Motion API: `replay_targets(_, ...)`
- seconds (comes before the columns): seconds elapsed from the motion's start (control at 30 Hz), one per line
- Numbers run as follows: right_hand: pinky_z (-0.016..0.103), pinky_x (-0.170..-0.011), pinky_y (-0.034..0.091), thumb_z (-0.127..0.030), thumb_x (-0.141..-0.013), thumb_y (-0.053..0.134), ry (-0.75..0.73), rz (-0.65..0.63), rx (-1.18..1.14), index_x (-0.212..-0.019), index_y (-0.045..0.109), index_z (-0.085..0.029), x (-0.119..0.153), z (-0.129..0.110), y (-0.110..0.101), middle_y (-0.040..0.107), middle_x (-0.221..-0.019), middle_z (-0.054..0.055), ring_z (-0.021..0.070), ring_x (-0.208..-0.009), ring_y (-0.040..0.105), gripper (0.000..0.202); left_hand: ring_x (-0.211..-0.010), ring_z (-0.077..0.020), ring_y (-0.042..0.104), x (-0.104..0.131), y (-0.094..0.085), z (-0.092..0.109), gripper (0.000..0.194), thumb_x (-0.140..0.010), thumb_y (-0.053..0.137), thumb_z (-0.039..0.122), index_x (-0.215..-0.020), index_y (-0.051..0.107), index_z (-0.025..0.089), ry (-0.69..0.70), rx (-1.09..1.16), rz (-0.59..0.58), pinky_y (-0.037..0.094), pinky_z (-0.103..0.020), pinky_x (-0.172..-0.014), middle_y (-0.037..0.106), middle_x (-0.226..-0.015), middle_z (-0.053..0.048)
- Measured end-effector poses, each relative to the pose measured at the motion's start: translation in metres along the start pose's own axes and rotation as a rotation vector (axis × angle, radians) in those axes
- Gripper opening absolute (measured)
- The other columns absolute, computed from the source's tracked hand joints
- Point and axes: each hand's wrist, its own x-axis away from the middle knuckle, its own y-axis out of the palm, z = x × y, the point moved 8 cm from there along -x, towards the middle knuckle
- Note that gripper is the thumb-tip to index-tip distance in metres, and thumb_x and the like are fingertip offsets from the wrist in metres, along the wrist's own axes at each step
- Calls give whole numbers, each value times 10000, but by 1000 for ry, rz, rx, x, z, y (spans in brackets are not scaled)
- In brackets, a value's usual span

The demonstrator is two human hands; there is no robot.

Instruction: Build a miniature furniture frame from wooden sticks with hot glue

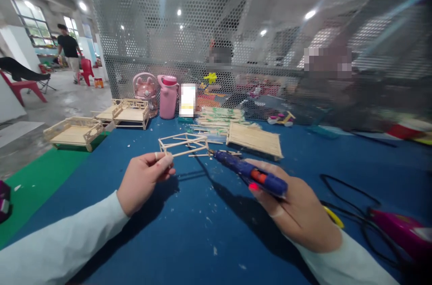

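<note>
Gluing, apparently: left hand (146, 178) pinching the wooden stick frame (189, 151) above the blue tabletop (202, 251), right hand (303, 209) gripping the glue gun (236, 162), tip near one corner, contact unclear; next calls for steadiness.

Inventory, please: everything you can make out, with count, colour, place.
Stick frame: 1, tan, centre
Glue gun: 1, blue, right of frame
Panel: 1, tan, behind glue gun
Sticks: many, tan and green, left of panel
Stick models: at least 2, tan, left
Bottles: 2, pink, back
Lit screen: 1, white, beside bottles
Table: 1, blue and green, foreground
Mesh: 1, grey, back
Cable: count unclear, black, right
Blurred object: 1, magenta, right
Chairs: 2, red, far left
Person: 1 clear, black top, far left
Left hand: 1, on frame
Right hand: 1, on gun
Sleeves: 2, pale blue, below
</note>
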Motion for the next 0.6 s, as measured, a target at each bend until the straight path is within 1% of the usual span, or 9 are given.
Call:
replay_targets(0.13, 306, -648, 534, -311, -890, 443, 23, 88, -24, -1199, 508, -217, 3, 2, -3, 713, -943, 79, 220, -734, 697, 329, -573, -110, 578, 1, 2, 0, 398, -570, 775, 482, -705, 676, 121, -6, 31, -12, 471, -221, -548, 624, -631, -24)
replay_targets(0.2, 297, -650, 540, -297, -888, 456, -3, 69, -25, -1202, 504, -216, 3, 0, -2, 716, -946, 76, 213, -736, 700, 328, -577, -101, 573, 2, 4, 1, 385, -579, 774, 473, -700, 672, 122, -11, 53, -28, 468, -211, -555, 616, -629, -14)
replay_targets(0.27, 297, -667, 549, -287, -884, 464, -21, 50, -15, -1208, 503, -211, 2, -1, -2, 719, -968, 79, 220, -779, 706, 335, -585, -93, 571, 2, 6, 1, 373, -585, 773, 467, -687, 666, 125, -17, 65, -35, 462, -198, -558, 604, -626, -1)
replay_targets(0.4, 316, -716, 562, -292, -880, 461, -47, 108, 13, -1193, 524, -206, 2, -1, -6, 716, -1014, 90, 239, -861, 704, 331, -585, -92, 570, 3, 6, 2, 376, -572, 778, 468, -665, 657, 124, -30, 74, -26, 456, -192, -555, 590, -616, 7)
replay_targets(0.6, 313, -706, 568, -293, -872, 469, -58, 144, 35, -1190, 532, -215, 3, -1, -7, 722, -992, 89, 241, -843, 708, 334, -589, -101, 578, 3, 5, 2, 391, -562, 778, 482, -675, 663, 125, -17, 71, -26, 465, -206, -560, 600, -640, -7)
